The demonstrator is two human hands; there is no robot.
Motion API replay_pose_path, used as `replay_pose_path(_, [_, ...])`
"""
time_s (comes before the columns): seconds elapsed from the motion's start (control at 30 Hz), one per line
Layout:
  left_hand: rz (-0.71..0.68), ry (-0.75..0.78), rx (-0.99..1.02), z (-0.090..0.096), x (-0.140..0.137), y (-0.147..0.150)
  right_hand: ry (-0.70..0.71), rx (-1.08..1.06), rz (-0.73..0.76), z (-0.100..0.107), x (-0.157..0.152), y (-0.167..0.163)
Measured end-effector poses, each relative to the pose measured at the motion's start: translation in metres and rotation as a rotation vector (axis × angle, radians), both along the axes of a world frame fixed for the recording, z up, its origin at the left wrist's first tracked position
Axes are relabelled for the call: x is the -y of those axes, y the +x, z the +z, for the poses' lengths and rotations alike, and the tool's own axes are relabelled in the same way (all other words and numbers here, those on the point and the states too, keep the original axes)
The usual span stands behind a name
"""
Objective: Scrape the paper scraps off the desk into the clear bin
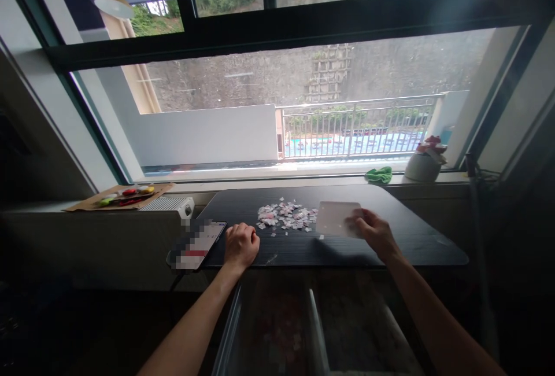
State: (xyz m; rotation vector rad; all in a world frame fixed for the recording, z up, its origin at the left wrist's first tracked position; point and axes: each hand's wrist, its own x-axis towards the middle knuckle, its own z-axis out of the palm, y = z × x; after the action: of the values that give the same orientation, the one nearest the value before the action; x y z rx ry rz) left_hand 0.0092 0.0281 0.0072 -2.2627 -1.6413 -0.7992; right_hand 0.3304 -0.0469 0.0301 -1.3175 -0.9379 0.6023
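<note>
Just right of the middle of the frame, the right hand (375,231) grasps a pale card (333,214) by its right edge, thumb and fingers pinching it. Held this way, most of the card's face stays uncovered and its left side reaches to the heap of paper scraps (286,214). A dark shadow on the desk (416,237) below suggests that the card is lifted or tilted off the surface; the fingertips are blurred, so the exact grip is hard to read.

The scraps lie loosely piled at the centre of the frame, with a few strays nearer the front edge. Sitting between the two hands, the heap is probably within easy reach of both.

The left hand (241,244) is clenched into a loose fist at the desk's near edge, lower left of the heap. It seems to rest there for support; whether anything is tucked inside, I cannot tell.

Just left of that fist, a phone (208,238) lies face up at the desk's left end, likely so its screen can be seen without crowding the scraps. Along the sill at upper right, a green cloth (378,174) and a rounded jar (421,166) sit off the desk, perhaps to save working room.
</note>
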Motion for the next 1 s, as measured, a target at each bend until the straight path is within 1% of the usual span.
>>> replay_pose_path(0.13, [0.006,-0.010,-0.008,0.000,0.000,0.000,0.009,0.061,0.043,0.004,-0.009,-0.012])
replay_pose_path(0.27, [0.005,-0.014,-0.008,0.002,0.001,0.000,-0.035,0.201,-0.027,0.003,-0.002,-0.001])
replay_pose_path(0.33, [0.006,-0.019,-0.011,0.002,0.001,0.000,-0.040,0.218,-0.055,0.003,0.003,0.007])
replay_pose_path(0.43, [0.006,-0.023,-0.015,0.003,0.001,0.000,-0.025,0.178,-0.052,0.002,0.005,0.015])
replay_pose_path(0.53, [0.001,-0.019,-0.014,0.002,0.001,-0.001,-0.028,0.099,-0.039,-0.004,0.002,0.021])
replay_pose_path(0.67, [-0.002,-0.011,-0.008,0.003,0.001,-0.001,-0.119,-0.034,-0.006,-0.010,0.005,0.032])
replay_pose_path(0.73, [-0.001,-0.014,-0.005,0.003,0.001,-0.001,-0.150,-0.064,0.013,-0.007,0.009,0.035])
replay_pose_path(0.8, [-0.002,-0.014,0.000,0.004,0.001,-0.001,-0.149,-0.079,0.026,-0.003,0.011,0.034])
replay_pose_path(0.9, [-0.005,-0.013,-0.003,0.004,0.001,-0.002,-0.146,-0.102,0.044,0.004,0.007,0.026])
replay_pose_path(1.0, [0.001,-0.016,-0.018,0.003,0.001,-0.002,-0.175,-0.069,0.080,0.006,0.003,0.019])
